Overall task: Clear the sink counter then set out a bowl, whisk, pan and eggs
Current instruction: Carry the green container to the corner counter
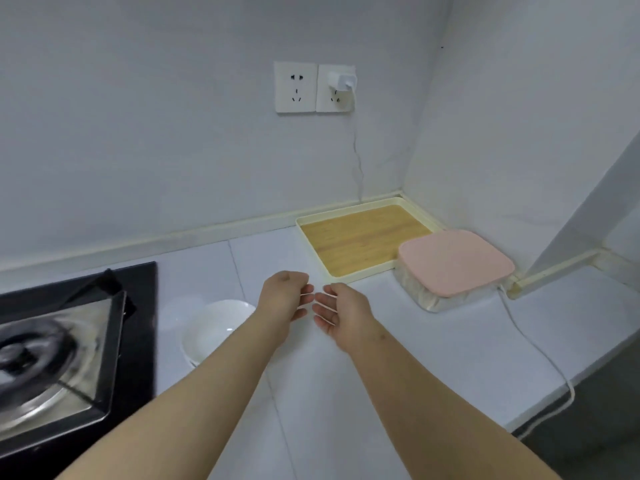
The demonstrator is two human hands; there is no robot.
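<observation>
Head view: we see both forearms reach forward over the white table (pixel 433 341), with the two hands close together above its middle. The left hand (pixel 285 299) has its fingers loosely curled and relaxed, pointing right, and it holds nothing. The right hand (pixel 341 311) has its palm turned to the left and its fingers relaxed and slightly spread, and it also holds nothing. The fingertips of the two hands are just beside each other; we cannot tell whether they touch. A white bowl (pixel 214 327) stands upright on the table, just left of the left wrist, and the left forearm hides part of its rim. To the left of the bowl we see a black gas stove (pixel 69 341) with a metal burner surround, blurred in this view. In the far right corner of the table lies a cream tray (pixel 356 240) with a wooden base, set against the wall. A box with a pink lid (pixel 455 268) sits at the near right corner of the tray. On the wall are two white sockets (pixel 296 86); a white charger (pixel 341 81) is plugged into the right one. A white cable (pixel 533 344) runs across the table by the box and drops over the right edge.
</observation>
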